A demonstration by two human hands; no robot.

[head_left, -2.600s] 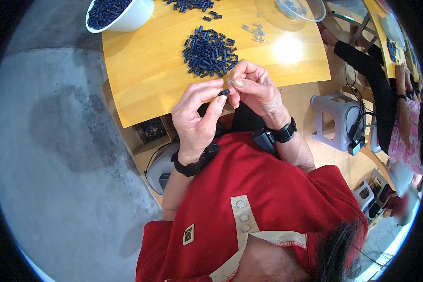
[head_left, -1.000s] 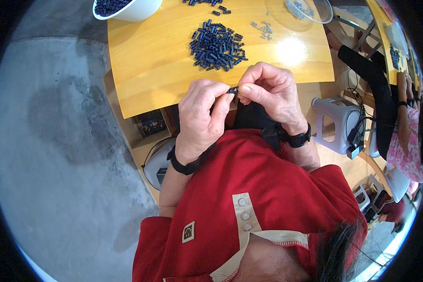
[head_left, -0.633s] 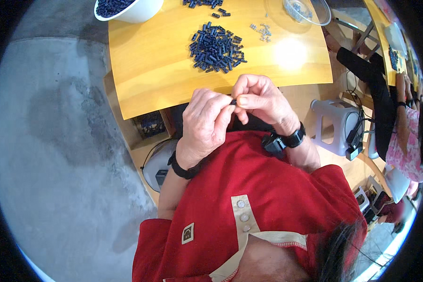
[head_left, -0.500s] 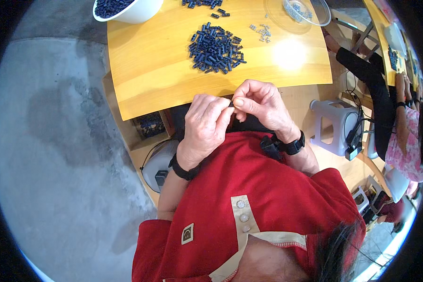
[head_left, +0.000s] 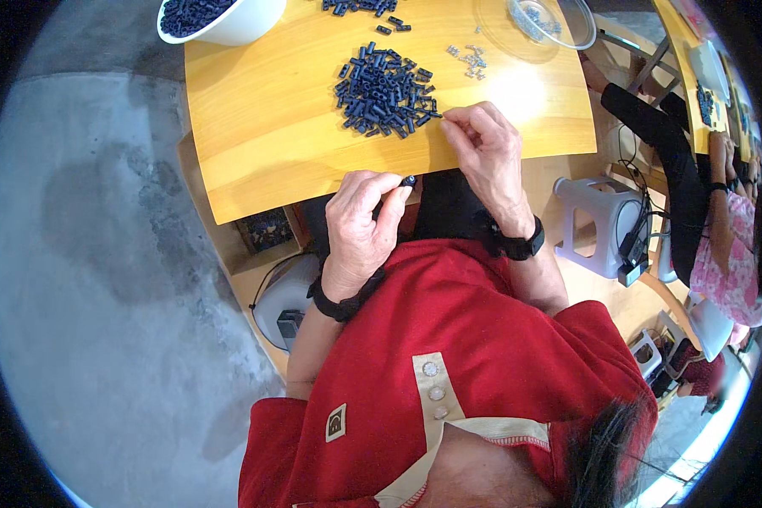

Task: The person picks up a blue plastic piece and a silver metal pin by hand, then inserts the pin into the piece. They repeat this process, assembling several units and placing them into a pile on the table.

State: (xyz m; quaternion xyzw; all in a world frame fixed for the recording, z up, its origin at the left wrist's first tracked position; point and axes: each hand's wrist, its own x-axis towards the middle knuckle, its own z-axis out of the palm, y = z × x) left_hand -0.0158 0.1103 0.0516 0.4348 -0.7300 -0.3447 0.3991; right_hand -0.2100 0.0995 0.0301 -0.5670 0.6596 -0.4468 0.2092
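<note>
Left hand [head_left: 360, 224], fingers curled, pinches a dark-blue tubular piece [head_left: 408, 180] by the tabletop's [head_left: 262, 152] near edge. Right hand [head_left: 489, 157] extends over that edge to the dark-blue pile [head_left: 383, 91]; I can't tell its grip.

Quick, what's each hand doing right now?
Left hand: closed, pinching a small dark part.
Right hand: beside the dark pile; can't tell if it's holding anything.

The parts pile [head_left: 385, 91] lies on the table [head_left: 262, 127] — bowl [head_left: 256, 21] behind left, tub [head_left: 577, 21] behind right.
</note>
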